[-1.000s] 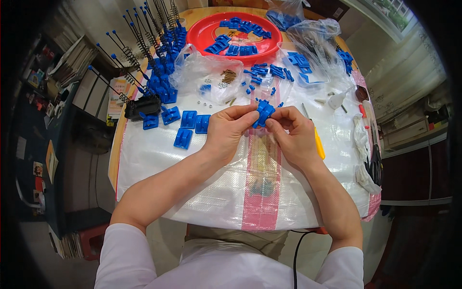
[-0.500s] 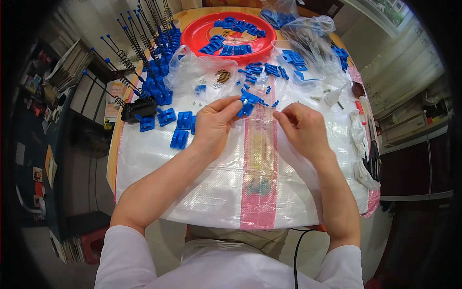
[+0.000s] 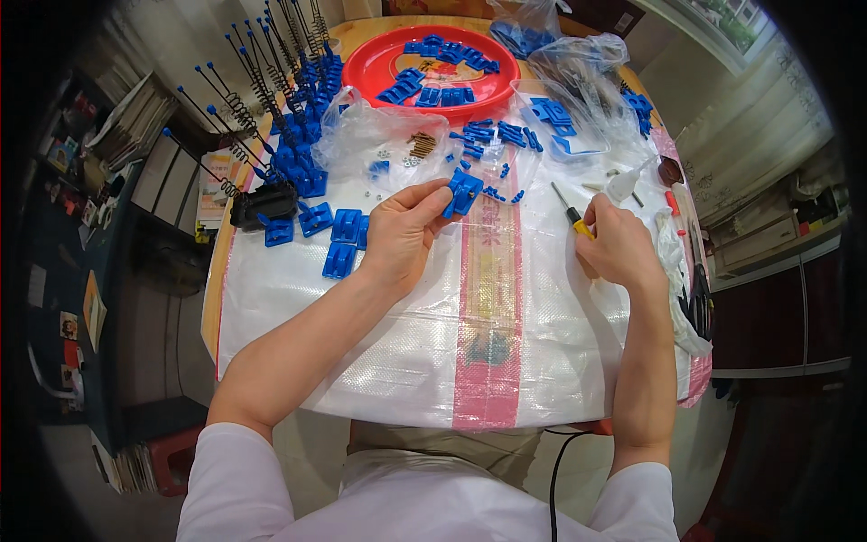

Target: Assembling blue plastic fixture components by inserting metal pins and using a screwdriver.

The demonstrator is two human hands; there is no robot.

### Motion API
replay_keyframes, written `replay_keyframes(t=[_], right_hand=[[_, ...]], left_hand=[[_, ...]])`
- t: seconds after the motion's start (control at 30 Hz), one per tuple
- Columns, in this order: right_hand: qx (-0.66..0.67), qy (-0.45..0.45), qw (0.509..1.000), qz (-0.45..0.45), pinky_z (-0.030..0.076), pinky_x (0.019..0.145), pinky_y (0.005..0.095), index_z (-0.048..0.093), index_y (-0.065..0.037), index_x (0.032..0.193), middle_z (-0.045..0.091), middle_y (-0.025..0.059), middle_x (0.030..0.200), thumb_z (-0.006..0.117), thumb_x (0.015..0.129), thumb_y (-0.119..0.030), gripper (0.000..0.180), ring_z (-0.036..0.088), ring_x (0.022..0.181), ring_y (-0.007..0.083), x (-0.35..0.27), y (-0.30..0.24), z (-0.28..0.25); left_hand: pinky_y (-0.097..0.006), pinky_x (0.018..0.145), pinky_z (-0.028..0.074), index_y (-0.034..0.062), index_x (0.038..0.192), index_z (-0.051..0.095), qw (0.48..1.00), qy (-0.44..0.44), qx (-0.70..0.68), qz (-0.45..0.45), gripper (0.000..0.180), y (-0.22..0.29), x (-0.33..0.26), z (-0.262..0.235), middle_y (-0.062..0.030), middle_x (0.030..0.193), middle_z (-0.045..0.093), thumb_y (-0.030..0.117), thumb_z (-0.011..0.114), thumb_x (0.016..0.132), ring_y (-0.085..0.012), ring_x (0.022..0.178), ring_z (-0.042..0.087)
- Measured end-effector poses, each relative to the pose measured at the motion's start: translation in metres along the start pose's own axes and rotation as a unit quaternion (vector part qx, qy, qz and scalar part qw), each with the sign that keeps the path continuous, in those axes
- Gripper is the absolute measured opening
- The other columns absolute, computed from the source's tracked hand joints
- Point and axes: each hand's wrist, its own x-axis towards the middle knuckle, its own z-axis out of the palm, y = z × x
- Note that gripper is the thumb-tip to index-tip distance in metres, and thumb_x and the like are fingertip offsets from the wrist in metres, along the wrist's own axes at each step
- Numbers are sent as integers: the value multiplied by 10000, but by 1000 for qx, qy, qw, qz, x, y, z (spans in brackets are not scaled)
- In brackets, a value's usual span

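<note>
My left hand (image 3: 405,233) pinches a small blue plastic part (image 3: 464,191) between thumb and fingers, above the white woven sheet (image 3: 397,352) that covers the table. My right hand (image 3: 617,248) has closed on the yellow handle of a small screwdriver (image 3: 571,213), whose thin shaft points up and to the left. The two hands are apart, with the sheet's pink stripe between them. Several finished blue parts (image 3: 336,237) lie just left of my left hand.
A red round tray (image 3: 433,63) with blue parts stands at the back. Clear plastic bags (image 3: 379,135) with small screws and blue pieces lie in the middle. Rods with springs on blue bases (image 3: 280,117) stand at the back left. A white glue bottle (image 3: 625,183) lies right.
My hands have drawn apart: the left keeps the blue part and lifts it slightly, the right has moved right and taken hold of the screwdriver.
</note>
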Motion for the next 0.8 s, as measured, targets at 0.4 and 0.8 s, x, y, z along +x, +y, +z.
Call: replay_keyframes(t=[0.4, 0.8], right_hand=[[203, 268, 893, -299, 572, 684, 367, 670, -20, 1011, 700, 123, 909, 684, 802, -4, 210, 716, 782, 295, 0, -32, 8], [223, 205, 904, -300, 571, 649, 334, 693, -18, 954, 711, 113, 872, 710, 790, -33, 166, 718, 724, 262, -4, -33, 11]], left_hand=[[-334, 923, 559, 2, 1159, 697, 1000, 3, -17, -6, 182, -1, 2, -5, -102, 1123, 733, 64, 674, 989, -173, 996, 694], [-332, 922, 560, -1, 1157, 692, 1000, 13, -12, 6, 174, -3, 2, -3, -103, 1121, 730, 61, 663, 997, -173, 986, 690]])
